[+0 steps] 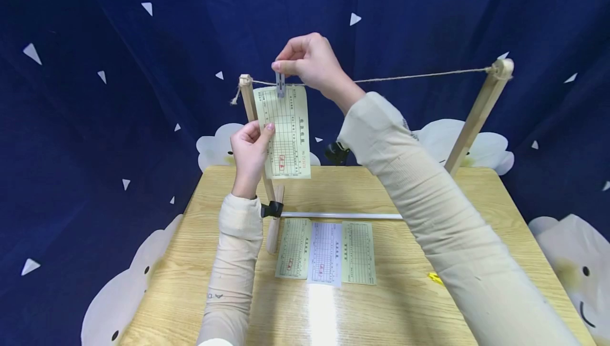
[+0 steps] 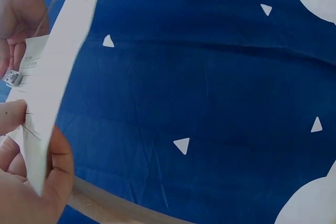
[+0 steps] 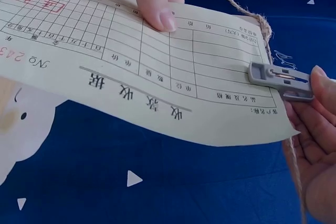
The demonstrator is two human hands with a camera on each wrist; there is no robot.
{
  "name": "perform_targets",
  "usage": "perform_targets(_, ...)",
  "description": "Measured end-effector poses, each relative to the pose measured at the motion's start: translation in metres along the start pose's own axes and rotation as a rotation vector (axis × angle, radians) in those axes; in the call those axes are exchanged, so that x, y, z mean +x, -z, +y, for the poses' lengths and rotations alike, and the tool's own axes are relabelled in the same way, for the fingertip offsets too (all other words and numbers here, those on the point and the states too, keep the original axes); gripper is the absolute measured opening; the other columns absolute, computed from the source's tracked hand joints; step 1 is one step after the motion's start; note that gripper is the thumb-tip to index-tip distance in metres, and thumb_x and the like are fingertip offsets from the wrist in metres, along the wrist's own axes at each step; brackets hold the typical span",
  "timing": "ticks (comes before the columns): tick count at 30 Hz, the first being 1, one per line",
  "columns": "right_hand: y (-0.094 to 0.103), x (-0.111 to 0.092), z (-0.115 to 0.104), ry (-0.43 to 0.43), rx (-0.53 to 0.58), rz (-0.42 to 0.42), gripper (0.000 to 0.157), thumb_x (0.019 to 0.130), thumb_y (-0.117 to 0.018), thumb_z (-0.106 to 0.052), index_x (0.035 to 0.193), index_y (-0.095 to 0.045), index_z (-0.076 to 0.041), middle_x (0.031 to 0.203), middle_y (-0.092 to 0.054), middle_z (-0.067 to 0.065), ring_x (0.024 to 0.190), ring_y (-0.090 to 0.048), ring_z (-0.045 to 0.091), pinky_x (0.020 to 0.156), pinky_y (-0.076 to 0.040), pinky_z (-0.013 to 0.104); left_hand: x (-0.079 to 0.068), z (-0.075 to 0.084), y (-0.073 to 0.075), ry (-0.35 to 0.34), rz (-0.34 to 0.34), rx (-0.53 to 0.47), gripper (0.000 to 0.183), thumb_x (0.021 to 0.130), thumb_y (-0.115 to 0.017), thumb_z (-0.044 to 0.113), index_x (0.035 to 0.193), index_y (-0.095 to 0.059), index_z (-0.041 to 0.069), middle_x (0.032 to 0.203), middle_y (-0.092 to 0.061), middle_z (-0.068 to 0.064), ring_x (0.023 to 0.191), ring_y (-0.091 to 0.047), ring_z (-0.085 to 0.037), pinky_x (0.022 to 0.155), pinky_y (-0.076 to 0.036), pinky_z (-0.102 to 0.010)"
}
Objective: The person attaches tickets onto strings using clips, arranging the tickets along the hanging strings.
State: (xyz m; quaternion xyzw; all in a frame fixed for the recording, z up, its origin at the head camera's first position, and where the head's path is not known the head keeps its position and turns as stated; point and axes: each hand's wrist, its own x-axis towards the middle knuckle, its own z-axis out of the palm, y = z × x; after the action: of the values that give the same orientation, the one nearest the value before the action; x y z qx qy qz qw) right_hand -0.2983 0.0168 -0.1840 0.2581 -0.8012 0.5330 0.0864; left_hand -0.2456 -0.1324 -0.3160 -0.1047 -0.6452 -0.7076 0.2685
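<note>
A pale yellow-green receipt slip (image 1: 292, 134) with a printed grid and red stamp hangs upright at the left end of a twine line (image 1: 419, 76). My left hand (image 1: 250, 155) pinches the slip's left edge, thumb in front and fingers behind. With thumb and fingertips, my right hand (image 1: 314, 65) pinches the end of a grey clothespin (image 1: 280, 85) above the twine. In the right wrist view, the clothespin's (image 3: 275, 80) jaws overlap the top edge of the slip (image 3: 173, 56), with the twine running along that edge.
Wooden posts (image 1: 478, 115) carry the twine at both ends. On the wooden table (image 1: 381, 314) lie two yellow-green slips (image 1: 359, 253) with a whitish slip (image 1: 325, 253) between them. A white rod (image 1: 338, 215) crosses behind them. Something small and yellow (image 1: 435, 278) lies beside my right sleeve.
</note>
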Motion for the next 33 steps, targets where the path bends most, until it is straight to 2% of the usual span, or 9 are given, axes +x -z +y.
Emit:
perform_targets(6,0.002,-0.002,0.002,-0.001,-0.036,-0.05,0.017,0.082,-0.068,-0.016,0.089,-0.066,-0.001,0.082,-0.066,0.006,0.077,-0.062,0.014,0.074,-0.046,0.024,-0.001,0.001,-0.002,0.008,0.005,0.005,0.018,0.084,-0.062,0.001,0.091,-0.062,-0.015,0.071,-0.065,0.003,0.06,-0.06,-0.008,0.053,-0.048,-0.019)
perform_targets(11,0.004,-0.003,0.003,-0.039,-0.062,-0.081,0.023,0.081,-0.07,-0.02,0.093,-0.065,-0.002,0.085,-0.066,0.006,0.078,-0.061,0.013,0.076,-0.046,0.024,-0.001,0.0,-0.003,0.021,0.011,0.0,0.018,0.084,-0.062,0.001,0.091,-0.061,-0.016,0.07,-0.065,0.002,0.059,-0.059,-0.008,0.053,-0.047,-0.018)
perform_targets(19,0.006,-0.006,0.002,-0.084,-0.038,-0.123,0.034,0.08,-0.071,-0.025,0.104,-0.064,-0.002,0.094,-0.067,0.007,0.085,-0.062,0.013,0.078,-0.048,0.025,0.0,-0.001,-0.004,0.037,0.024,0.006,0.019,0.084,-0.063,0.001,0.091,-0.061,-0.016,0.068,-0.064,0.003,0.058,-0.058,-0.007,0.053,-0.047,-0.018)
perform_targets(27,0.008,-0.011,0.001,-0.1,-0.111,-0.128,0.054,0.08,-0.07,-0.027,0.126,-0.053,-0.006,0.116,-0.061,0.006,0.101,-0.058,0.01,0.086,-0.045,0.022,-0.005,-0.001,-0.004,0.03,0.037,0.113,0.019,0.084,-0.064,0.006,0.092,-0.064,-0.011,0.071,-0.064,0.0,0.059,-0.054,-0.008,0.053,-0.044,-0.018)
perform_targets(33,0.011,-0.02,0.0,-0.011,-0.166,-0.081,0.052,0.081,-0.069,-0.024,0.127,-0.052,-0.006,0.118,-0.06,0.005,0.103,-0.057,0.008,0.085,-0.044,0.019,-0.011,-0.002,0.001,0.018,0.055,0.252,0.021,0.083,-0.067,0.011,0.092,-0.066,-0.008,0.076,-0.066,-0.013,0.06,-0.054,-0.005,0.057,-0.043,-0.018)
